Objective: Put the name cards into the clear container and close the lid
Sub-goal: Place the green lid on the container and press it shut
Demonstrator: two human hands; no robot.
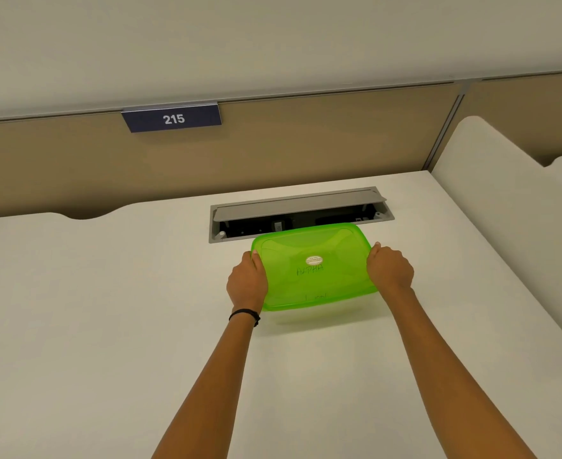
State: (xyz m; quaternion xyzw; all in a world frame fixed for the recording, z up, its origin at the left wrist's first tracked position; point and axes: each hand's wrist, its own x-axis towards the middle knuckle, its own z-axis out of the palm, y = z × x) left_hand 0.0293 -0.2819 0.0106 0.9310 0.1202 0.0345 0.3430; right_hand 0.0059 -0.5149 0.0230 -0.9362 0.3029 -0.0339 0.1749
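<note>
While the left hand and right hand clasp the short ends of the green lid, set over the container on the desk, pressing evenly round every edge should seat it, cards showing faintly beneath

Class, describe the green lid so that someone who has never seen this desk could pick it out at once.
Start at the dark sign reading 215 on the tan partition, then drop to the open grey cable hatch in the white desk. Just in front lies the green lid, held at its sides by the left hand and right hand. It is the only bright, translucent thing, with an oval sticker.
</note>
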